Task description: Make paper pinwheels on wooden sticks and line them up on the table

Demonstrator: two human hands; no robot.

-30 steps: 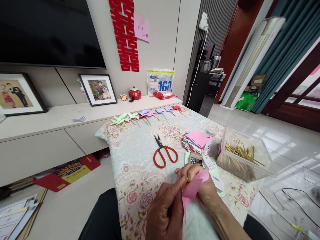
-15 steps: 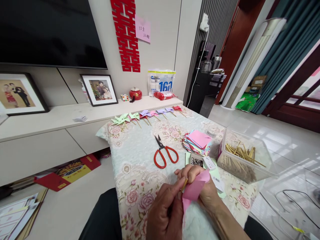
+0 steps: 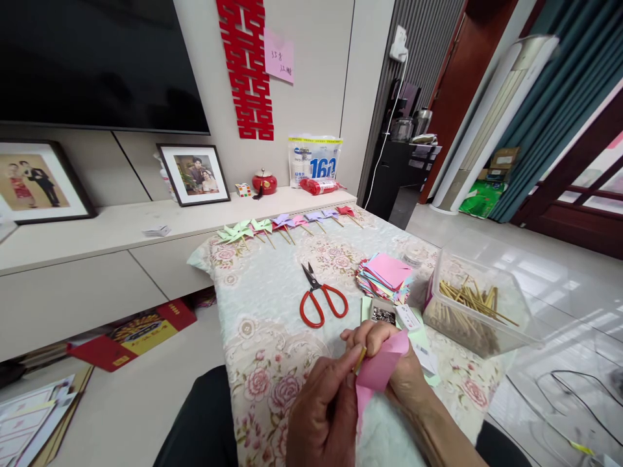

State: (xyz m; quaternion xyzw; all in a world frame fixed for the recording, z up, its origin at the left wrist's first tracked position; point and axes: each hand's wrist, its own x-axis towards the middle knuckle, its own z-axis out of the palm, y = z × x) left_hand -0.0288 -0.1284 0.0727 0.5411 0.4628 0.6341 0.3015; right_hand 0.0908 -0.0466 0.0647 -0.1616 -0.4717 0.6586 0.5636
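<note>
I see the left hand (image 3: 324, 415) pinching 1 thin wooden stick (image 3: 359, 359) against folded pink paper (image 3: 377, 371) gripped by the right hand (image 3: 389, 363).

Pink paper (image 3: 377, 370) between both hands

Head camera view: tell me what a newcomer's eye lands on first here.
The two hands low in the middle: the left hand pinches a thin stick against pink paper that the right hand holds. Just beyond them, red scissors lie on the flowered cloth, with a stack of coloured paper and a clear box of sticks to the right. A row of paper pinwheels lines the far edge.
</note>
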